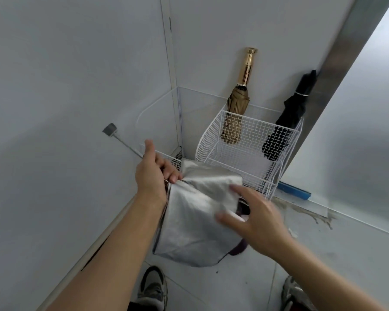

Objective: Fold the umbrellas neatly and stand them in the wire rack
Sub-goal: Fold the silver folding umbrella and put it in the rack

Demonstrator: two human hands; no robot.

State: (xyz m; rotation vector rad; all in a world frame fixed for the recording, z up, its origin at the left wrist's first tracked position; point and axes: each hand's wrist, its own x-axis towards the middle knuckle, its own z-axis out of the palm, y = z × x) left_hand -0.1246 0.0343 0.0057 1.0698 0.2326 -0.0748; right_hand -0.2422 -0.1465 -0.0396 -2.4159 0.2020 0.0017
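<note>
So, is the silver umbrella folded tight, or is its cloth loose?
Loose. The silver umbrella hangs in wide, unwrapped folds from the left hand, which grips it; the right hand is open near it.

Bare left forearm (112,243) at 7 o'clock, bare right forearm (328,268) at 5 o'clock, left grip (152,173) and right grip (256,223) bare, the right blurred, grey-and-white left trainer (153,288) with dark trim at 6 o'clock, matching right trainer (293,292) at 5 o'clock, half hidden.
</note>
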